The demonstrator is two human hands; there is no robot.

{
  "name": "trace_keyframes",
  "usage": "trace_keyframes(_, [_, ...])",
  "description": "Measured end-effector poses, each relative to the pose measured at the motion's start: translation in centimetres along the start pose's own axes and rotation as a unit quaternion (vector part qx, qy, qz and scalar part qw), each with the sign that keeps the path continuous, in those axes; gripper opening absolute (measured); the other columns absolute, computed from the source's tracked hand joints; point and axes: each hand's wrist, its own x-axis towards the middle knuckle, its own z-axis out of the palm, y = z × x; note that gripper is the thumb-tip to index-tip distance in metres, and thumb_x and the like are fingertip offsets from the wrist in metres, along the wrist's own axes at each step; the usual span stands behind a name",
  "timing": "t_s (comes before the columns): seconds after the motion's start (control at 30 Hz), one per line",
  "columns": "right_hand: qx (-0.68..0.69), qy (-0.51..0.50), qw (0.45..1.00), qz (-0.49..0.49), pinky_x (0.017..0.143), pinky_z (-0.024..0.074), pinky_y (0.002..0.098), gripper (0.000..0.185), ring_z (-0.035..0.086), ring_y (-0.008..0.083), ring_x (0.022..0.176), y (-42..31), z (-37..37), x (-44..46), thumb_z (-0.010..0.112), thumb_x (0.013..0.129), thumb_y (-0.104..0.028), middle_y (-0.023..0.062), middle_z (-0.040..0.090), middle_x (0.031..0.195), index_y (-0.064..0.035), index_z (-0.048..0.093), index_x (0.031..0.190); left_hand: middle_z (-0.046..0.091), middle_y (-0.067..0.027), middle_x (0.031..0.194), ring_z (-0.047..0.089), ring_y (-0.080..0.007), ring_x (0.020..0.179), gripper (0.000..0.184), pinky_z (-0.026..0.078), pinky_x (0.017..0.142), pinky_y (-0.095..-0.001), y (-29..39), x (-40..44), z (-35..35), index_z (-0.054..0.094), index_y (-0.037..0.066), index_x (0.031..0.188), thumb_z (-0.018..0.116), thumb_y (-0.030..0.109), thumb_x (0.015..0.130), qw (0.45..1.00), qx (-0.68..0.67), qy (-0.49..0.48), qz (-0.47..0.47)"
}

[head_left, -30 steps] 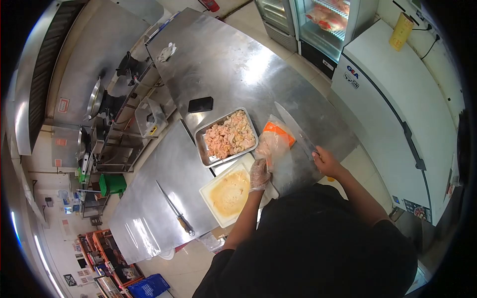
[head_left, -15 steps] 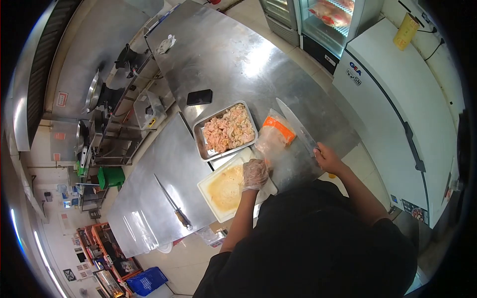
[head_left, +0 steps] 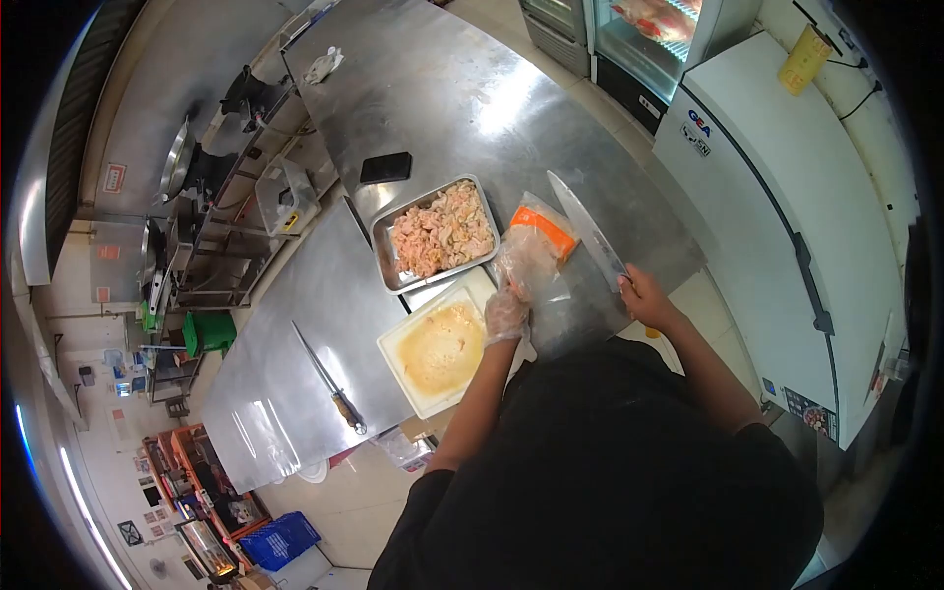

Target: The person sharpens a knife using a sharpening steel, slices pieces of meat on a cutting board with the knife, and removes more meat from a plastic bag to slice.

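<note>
My right hand (head_left: 644,297) is closed round the handle of a large knife (head_left: 587,228), whose blade points away from me over the steel table. In a clear plastic glove, my left hand (head_left: 506,313) is closed at the near end of a clear plastic bag (head_left: 536,241) with an orange band and pale contents. Left of the bag, a metal tray (head_left: 396,282) holds chopped pinkish meat (head_left: 442,228). A white cutting board (head_left: 401,356), wet with yellowish liquid, lies beside my left hand.
A sharpening rod (head_left: 328,379) lies on the steel table (head_left: 265,393) to the left. Beyond the tray are a black phone (head_left: 385,168) and a crumpled cloth (head_left: 324,65). A white chest freezer (head_left: 767,226) stands at the right, near a glass-door fridge (head_left: 644,59).
My left hand moved left over the board's edge, then back to the bag's near end. My right hand still holds the knife. The whole view has shifted slightly.
</note>
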Motion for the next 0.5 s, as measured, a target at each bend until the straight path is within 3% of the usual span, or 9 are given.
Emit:
trace_keyframes(0.1, [-0.007, -0.001, 1.000, -0.006, 0.057, 0.0370, 0.0405, 0.025, 0.046, 0.0343, 0.058, 0.6, 0.1, 0.0, 0.048, 0.097, -0.020, 0.0224, 0.048, 0.066, 0.0028, 0.042, 0.089, 0.067, -0.0194, 0.078, 0.066, -0.0357, 0.072, 0.026, 0.052, 0.067, -0.0460, -0.6, 1.6, 0.5, 0.066, 0.006, 0.094, 0.052, 0.028, 0.090, 0.999, -0.023, 0.034, 0.030])
trace_keyframes(0.23, [-0.020, -0.009, 1.000, -0.006, 0.059, 0.0383, 0.0420, 0.024, 0.050, 0.0407, 0.063, -0.5, 0.2, -0.6, 0.048, 0.096, -0.020, 0.0249, 0.051, 0.069, 0.0037, 0.044, 0.092, 0.067, -0.0179, 0.080, 0.065, -0.0372, 0.075, 0.025, 0.051, 0.067, -0.0467, -1.5, 4.1, 1.8, 0.064, 0.008, 0.098, 0.059, 0.030, 0.085, 1.000, 0.014, 0.005, -0.006])
trace_keyframes(0.33, [-0.050, -0.018, 0.999, -0.010, 0.059, 0.0385, 0.0426, 0.024, 0.051, 0.0431, 0.065, -1.5, -0.1, -1.4, 0.049, 0.096, -0.020, 0.0256, 0.052, 0.070, 0.0036, 0.044, 0.091, 0.068, -0.0161, 0.082, 0.066, -0.0364, 0.077, 0.024, 0.051, 0.070, -0.0455, -1.5, 3.3, 0.6, 0.066, 0.010, 0.098, 0.062, 0.029, 0.083, 0.999, 0.009, 0.038, -0.014])
trace_keyframes(0.4, [-0.061, -0.027, 0.998, -0.004, 0.059, 0.0385, 0.0427, 0.025, 0.051, 0.0431, 0.065, -1.4, -0.3, -1.8, 0.049, 0.096, -0.020, 0.0257, 0.052, 0.070, 0.0036, 0.044, 0.091, 0.068, -0.0158, 0.086, 0.065, -0.0373, 0.078, 0.024, 0.052, 0.071, -0.0441, -1.4, 1.9, -0.8, 0.067, 0.013, 0.103, 0.062, 0.028, 0.084, 0.983, -0.172, 0.069, 0.008])
trace_keyframes(0.5, [-0.065, -0.038, 0.997, 0.003, 0.059, 0.0388, 0.0425, 0.024, 0.051, 0.0421, 0.065, -0.9, -0.1, -1.8, 0.049, 0.096, -0.020, 0.0250, 0.053, 0.070, 0.0033, 0.044, 0.091, 0.070, -0.0140, 0.092, 0.066, -0.0360, 0.079, 0.020, 0.052, 0.070, -0.0453, -1.9, 2.3, -0.2, 0.067, 0.013, 0.099, 0.055, 0.026, 0.090, 0.985, -0.111, 0.109, 0.074])
